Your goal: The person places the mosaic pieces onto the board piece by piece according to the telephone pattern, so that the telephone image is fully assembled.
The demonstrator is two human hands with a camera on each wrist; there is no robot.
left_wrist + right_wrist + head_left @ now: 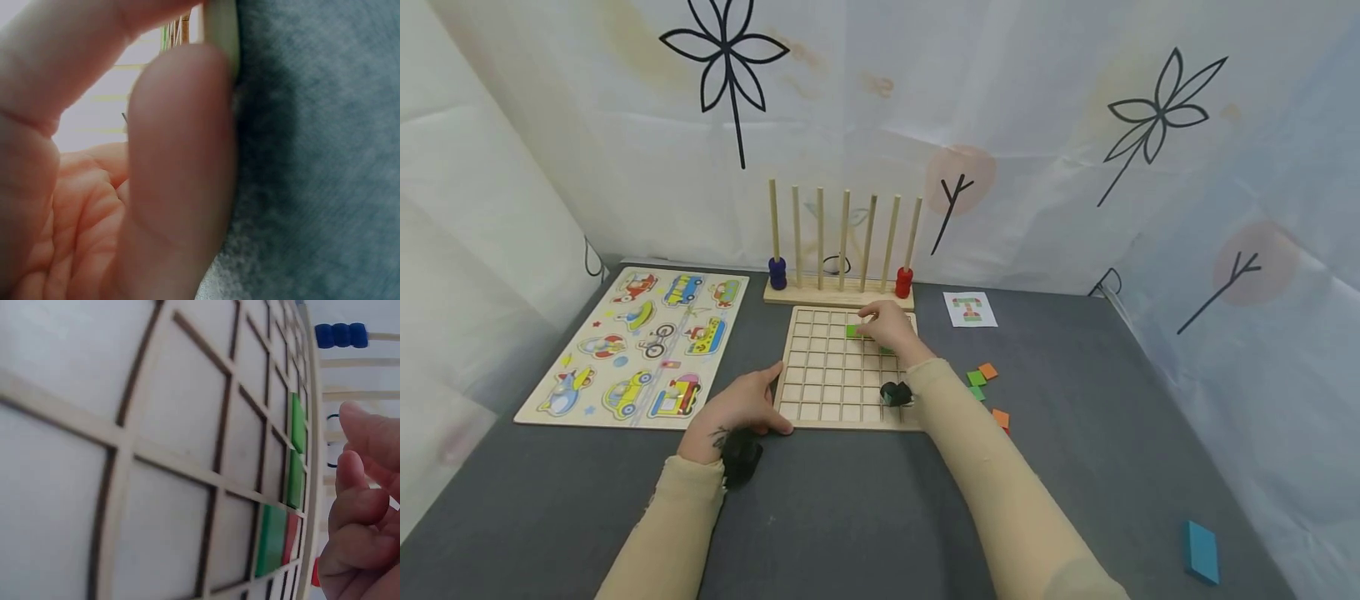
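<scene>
A wooden grid board (823, 375) lies in front of me. My left hand (741, 412) rests at its near left corner, thumb and fingers spread against the edge. Over the board's far right part is my right hand (891, 327), fingers loosely bent beside a light green tile (852, 331). In the right wrist view this hand (362, 525) shows nothing between its fingers. That view also shows two light green tiles, the farther tile (298, 423) and the nearer tile (295, 480), a darker green tile (270, 540) and a red tile (290, 537) in the grid.
Behind the board stands a peg rack (842, 293) with blue beads (777, 273) and red beads (904, 282). A picture puzzle (625, 350) lies left. To the right are a pattern card (970, 309), loose orange and green tiles (976, 378), and a blue block (1202, 552).
</scene>
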